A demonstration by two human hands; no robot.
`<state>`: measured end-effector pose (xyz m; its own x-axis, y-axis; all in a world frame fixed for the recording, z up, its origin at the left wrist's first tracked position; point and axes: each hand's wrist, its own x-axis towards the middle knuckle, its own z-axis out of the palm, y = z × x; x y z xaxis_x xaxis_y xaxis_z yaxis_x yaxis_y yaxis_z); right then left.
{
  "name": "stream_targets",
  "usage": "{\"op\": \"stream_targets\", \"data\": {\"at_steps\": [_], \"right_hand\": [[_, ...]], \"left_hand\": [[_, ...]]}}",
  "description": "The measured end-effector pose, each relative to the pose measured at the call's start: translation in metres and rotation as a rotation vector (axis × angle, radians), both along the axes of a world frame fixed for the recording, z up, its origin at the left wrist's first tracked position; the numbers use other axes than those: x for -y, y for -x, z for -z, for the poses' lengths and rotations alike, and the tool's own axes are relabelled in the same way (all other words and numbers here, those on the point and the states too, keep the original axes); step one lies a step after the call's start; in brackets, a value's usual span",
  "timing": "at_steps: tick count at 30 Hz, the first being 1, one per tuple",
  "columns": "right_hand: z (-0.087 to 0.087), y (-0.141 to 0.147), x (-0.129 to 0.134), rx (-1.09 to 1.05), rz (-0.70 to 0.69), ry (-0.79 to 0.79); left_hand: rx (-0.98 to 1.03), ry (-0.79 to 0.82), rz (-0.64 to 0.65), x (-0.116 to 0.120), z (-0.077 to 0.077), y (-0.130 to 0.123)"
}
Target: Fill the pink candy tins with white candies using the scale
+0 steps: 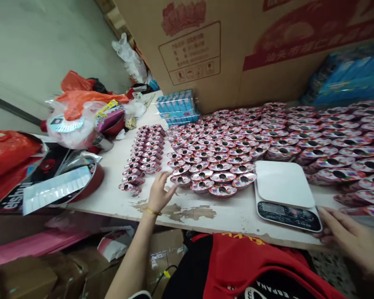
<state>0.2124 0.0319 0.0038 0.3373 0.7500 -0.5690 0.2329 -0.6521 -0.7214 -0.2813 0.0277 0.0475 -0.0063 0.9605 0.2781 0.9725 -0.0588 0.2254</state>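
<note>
Reaching over a desk (187, 220) packed with round pink tins (222, 177)

The left hand (160, 193) holds its grip spread and empty, fingertips (173, 187) just beside the nearest tin. The right hand (350, 236) lies at the desk's front edge, its grip also spread and empty, just right of a digital kitchen scale (283, 195). The tins, each with a dark centre hole, sit in tight rows on both sides of the scale, with a narrower double row (141, 158) further left.
</note>
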Motion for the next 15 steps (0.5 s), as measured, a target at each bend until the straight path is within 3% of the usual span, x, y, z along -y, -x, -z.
{"op": "stream_targets", "data": {"at_steps": [4, 8, 13, 15], "right_hand": [[0.002, 0.005, 0.015, -0.211, 0.122, -0.011], [-0.003, 0.017, 0.027, -0.344, 0.168, -0.086], [0.009, 0.023, 0.047, -0.473, 0.184, -0.244], [0.014, 0.025, 0.063, -0.483, 0.199, -0.274]], "left_hand": [[-0.076, -0.089, -0.202, -0.012, -0.008, 0.05], [-0.075, -0.069, -0.262, -0.029, -0.006, 0.095], [-0.095, -0.092, -0.23, -0.045, 0.014, 0.125], [0.054, -0.175, -0.049, -0.041, 0.009, 0.122]]}}
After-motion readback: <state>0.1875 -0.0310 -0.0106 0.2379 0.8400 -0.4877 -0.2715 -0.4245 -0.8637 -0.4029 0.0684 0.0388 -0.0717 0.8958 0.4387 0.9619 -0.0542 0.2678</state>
